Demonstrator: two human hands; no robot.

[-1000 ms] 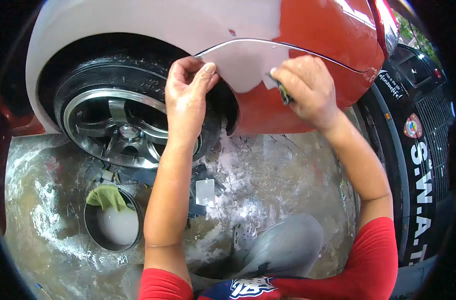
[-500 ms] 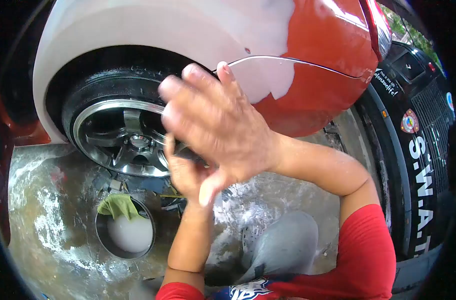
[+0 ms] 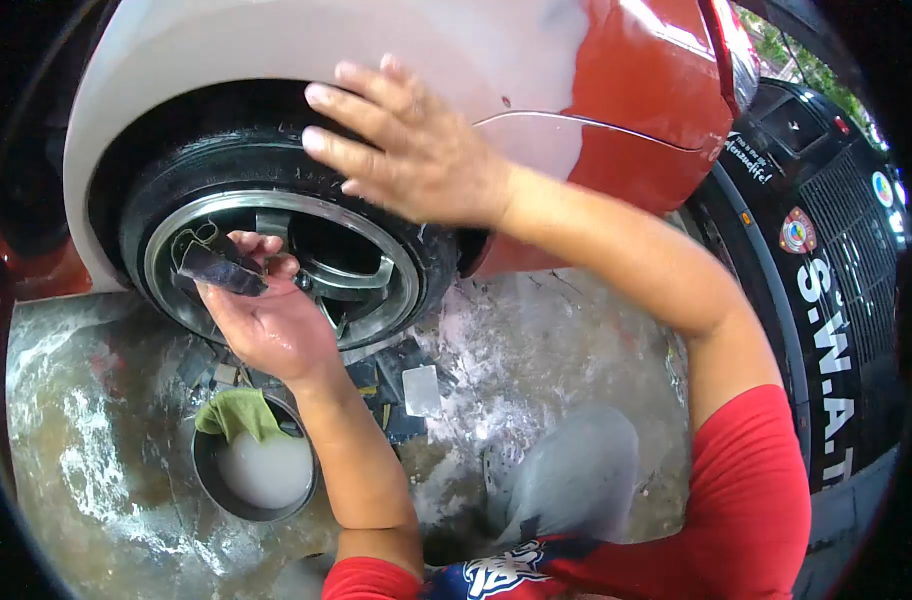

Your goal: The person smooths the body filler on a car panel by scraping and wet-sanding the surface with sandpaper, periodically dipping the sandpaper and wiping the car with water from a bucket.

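My left hand (image 3: 266,310), palm up in front of the wheel (image 3: 286,270), holds a dark, curled sanding pad (image 3: 219,262) between thumb and fingers. Higher up, my right hand (image 3: 411,150) is spread with nothing in it, over the top of the tire and near the edge of the wheel arch. The car's fender (image 3: 376,45) is coated pale grey around the arch. It turns red (image 3: 646,80) toward the tail light, and a small reddish spot (image 3: 506,102) shows in the grey above the bumper seam.
A dark bucket (image 3: 204,470) of milky water stands on the wet floor, a green cloth (image 3: 238,414) over its rim. Dark sheets and a light grey rectangular piece (image 3: 422,391) lie right of it. A black vehicle (image 3: 826,240) with white lettering stands at the right.
The dark pad, earlier in my right hand at the bumper, is now in my left hand. My left hand has moved left and down to the wheel; my right hand has moved left and opened.
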